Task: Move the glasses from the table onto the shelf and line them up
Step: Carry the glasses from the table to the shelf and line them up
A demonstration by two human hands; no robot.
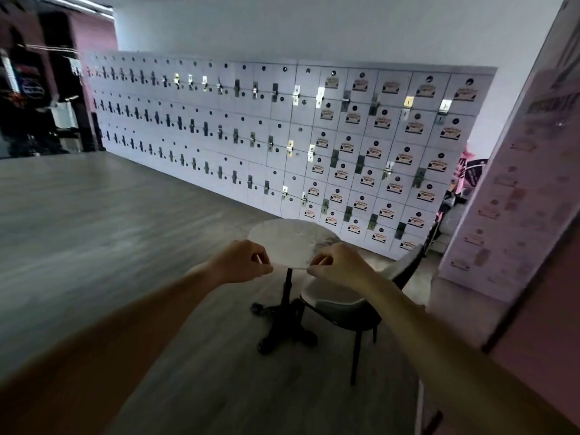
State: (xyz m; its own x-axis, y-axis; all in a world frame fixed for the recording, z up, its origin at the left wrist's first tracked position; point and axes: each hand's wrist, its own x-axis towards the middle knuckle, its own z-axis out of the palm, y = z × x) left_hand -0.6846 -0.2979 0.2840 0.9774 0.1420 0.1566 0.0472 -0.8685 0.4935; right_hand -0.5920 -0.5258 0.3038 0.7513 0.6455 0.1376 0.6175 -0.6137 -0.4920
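My left hand (241,262) and my right hand (339,265) are stretched out side by side, fingers curled with thumb and forefinger pinched together. Nothing clear shows in either hand; the frame is blurred, so I cannot tell whether they hold a clear glass. Just beyond the hands stands a small round white marble table (292,243) on a black pedestal base. I see no glasses on its top. No shelf is in view.
A grey chair (342,302) with black legs stands right of the table. A long wall of white lockers (282,136) runs behind. A tall white panel with printed sheets (518,183) rises close on the right. Grey wood floor (94,230) spreads to the left.
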